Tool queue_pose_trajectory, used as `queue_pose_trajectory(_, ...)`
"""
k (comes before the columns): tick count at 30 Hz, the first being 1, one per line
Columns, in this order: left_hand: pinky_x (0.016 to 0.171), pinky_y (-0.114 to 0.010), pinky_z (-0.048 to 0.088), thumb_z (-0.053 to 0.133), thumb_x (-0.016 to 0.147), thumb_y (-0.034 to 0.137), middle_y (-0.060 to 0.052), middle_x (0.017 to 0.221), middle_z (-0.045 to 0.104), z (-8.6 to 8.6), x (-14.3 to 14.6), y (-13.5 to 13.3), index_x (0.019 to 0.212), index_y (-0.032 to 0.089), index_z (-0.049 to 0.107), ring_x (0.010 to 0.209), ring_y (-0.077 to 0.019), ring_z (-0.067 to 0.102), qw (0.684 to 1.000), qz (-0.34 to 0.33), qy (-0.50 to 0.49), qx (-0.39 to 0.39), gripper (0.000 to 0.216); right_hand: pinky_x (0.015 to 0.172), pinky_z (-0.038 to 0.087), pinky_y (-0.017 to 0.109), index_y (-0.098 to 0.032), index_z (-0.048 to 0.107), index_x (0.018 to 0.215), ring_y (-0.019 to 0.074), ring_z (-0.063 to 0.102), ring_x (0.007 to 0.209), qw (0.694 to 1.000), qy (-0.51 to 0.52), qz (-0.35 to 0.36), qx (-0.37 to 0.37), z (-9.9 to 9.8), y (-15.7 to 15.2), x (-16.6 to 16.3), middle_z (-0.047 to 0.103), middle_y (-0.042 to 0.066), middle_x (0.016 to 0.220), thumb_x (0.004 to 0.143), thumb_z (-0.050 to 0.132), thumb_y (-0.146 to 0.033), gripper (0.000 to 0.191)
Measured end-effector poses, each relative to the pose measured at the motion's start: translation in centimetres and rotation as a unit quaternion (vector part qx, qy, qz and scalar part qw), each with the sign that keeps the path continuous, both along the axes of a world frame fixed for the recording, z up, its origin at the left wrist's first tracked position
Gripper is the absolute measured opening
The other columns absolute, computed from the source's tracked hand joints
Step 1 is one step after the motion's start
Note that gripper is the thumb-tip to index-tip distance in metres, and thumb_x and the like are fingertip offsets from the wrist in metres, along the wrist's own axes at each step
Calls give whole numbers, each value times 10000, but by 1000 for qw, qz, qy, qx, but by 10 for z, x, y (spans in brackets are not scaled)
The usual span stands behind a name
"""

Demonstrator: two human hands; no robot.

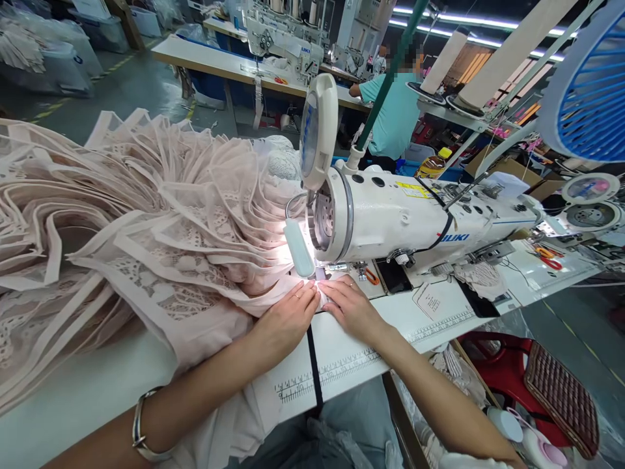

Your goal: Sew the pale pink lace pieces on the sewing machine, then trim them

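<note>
My left hand and my right hand lie flat, fingers stretched out, on pale pink fabric just in front of the needle area of a white Juki sewing machine. The fingertips of both hands nearly meet under the machine's bright lamp. A big heap of pink lace and tulle pieces spreads over the table's left side and reaches my left hand. A black strip runs from between my hands toward the front edge of the white table.
A printed ruler marks the table front. Orange snips lie beside the machine base, red scissors farther right. A red chair with a woven cushion stands at lower right. A person in a teal shirt works at another table behind.
</note>
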State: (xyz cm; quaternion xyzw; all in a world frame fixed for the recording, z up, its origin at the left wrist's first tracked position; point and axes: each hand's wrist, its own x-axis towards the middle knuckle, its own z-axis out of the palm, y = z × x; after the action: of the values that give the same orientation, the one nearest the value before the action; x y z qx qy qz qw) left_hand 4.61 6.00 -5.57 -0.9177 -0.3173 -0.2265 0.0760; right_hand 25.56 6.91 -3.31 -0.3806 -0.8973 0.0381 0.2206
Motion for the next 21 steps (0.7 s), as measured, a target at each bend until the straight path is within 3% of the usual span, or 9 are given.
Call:
queue_pose_trajectory(3,1063,-403,416,297,897,35,-114,1210,594,6,-3,0,1175,115,536,1182,-204,527,997,23,-35,-59,375,944,482,383,-121,612,1192,226,516,1036,998,-60,-22,19,5,-3,-10,617,110,1191,964,484,-311,323)
queue_pose_trajectory(5,962,-402,473,364,874,37,-105,1109,611,13,-6,1,1051,127,580,1075,-217,557,993,61,-30,-93,293,866,499,382,-130,639,1163,242,523,1010,992,-109,-65,19,9,-3,-16,626,123,1148,956,495,-332,323)
queue_pose_trajectory(9,717,-351,489,450,875,62,-67,878,630,26,-5,4,906,136,615,818,-207,567,993,54,51,-95,184,785,492,333,-134,610,1240,238,533,1057,978,-186,-100,-2,10,0,-22,633,138,1091,963,377,-119,363)
queue_pose_trajectory(12,825,-349,490,423,899,59,-75,887,656,24,3,4,976,104,635,867,-198,591,997,23,60,-40,229,846,489,326,-109,572,1293,223,524,1130,978,-191,-79,-22,7,6,-20,628,139,1148,976,307,-91,413)
queue_pose_trajectory(16,997,-359,450,373,875,18,-142,1057,666,12,12,3,1121,10,599,1073,-235,603,999,13,40,31,334,920,486,340,-121,553,1319,210,536,1147,978,-182,-83,-58,5,14,-15,601,108,1263,983,286,-114,429)
queue_pose_trajectory(21,1024,-399,451,303,902,31,-196,1234,613,4,12,2,1225,12,531,1207,-249,560,999,23,32,23,395,1005,463,396,-148,535,1332,204,553,1159,980,-153,-77,-104,2,20,-8,588,72,1304,917,296,-52,489)
